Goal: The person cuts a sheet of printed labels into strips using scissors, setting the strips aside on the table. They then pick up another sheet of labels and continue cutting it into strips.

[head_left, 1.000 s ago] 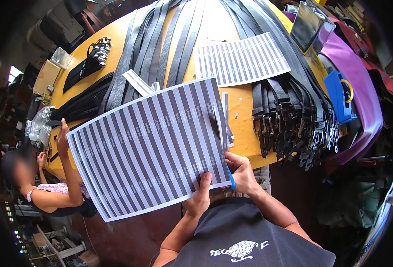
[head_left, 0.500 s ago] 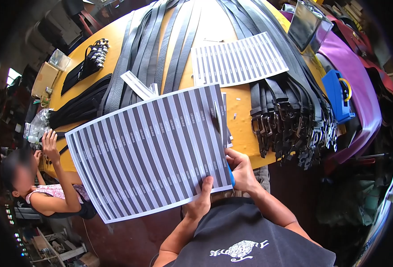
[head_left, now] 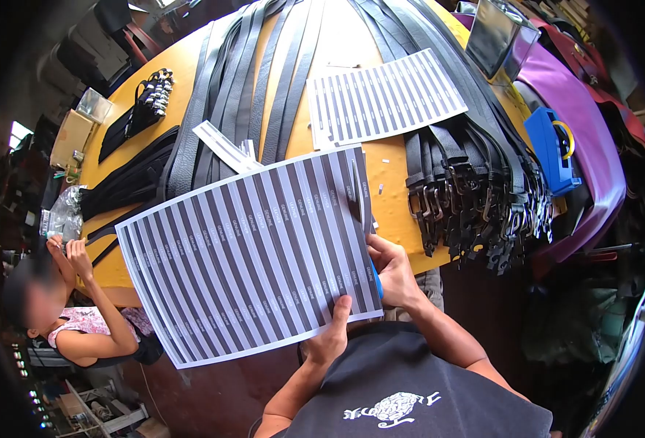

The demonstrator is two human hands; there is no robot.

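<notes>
A large striped sheet (head_left: pixel 249 255) with small printed words is held above the table's near edge. My left hand (head_left: pixel 331 332) pinches its lower edge, thumb on top and fingers beneath. At the sheet's right edge my right hand (head_left: pixel 394 274) is closed on scissors, whose blue handle (head_left: pixel 377 281) shows beside the fingers. The scissor blades (head_left: pixel 356 191) lie along the sheet's right side, near a narrow strip. Another striped sheet (head_left: pixel 388 95) rests on the yellow table (head_left: pixel 392 219), and cut strips (head_left: pixel 224 146) lie beyond the held sheet.
Black belts (head_left: pixel 475 190) with buckles hang over the right edge; more straps (head_left: pixel 220 95) cross the table. A blue tool (head_left: pixel 552 153) and metal tin (head_left: pixel 501 40) stand at right. A co-worker (head_left: pixel 92 328) sits at left, hands near a plastic bag (head_left: pixel 65 212).
The held sheet has shifted slightly right and down at its far edge. My right hand has moved slightly upward. The co-worker's hands have come closer together.
</notes>
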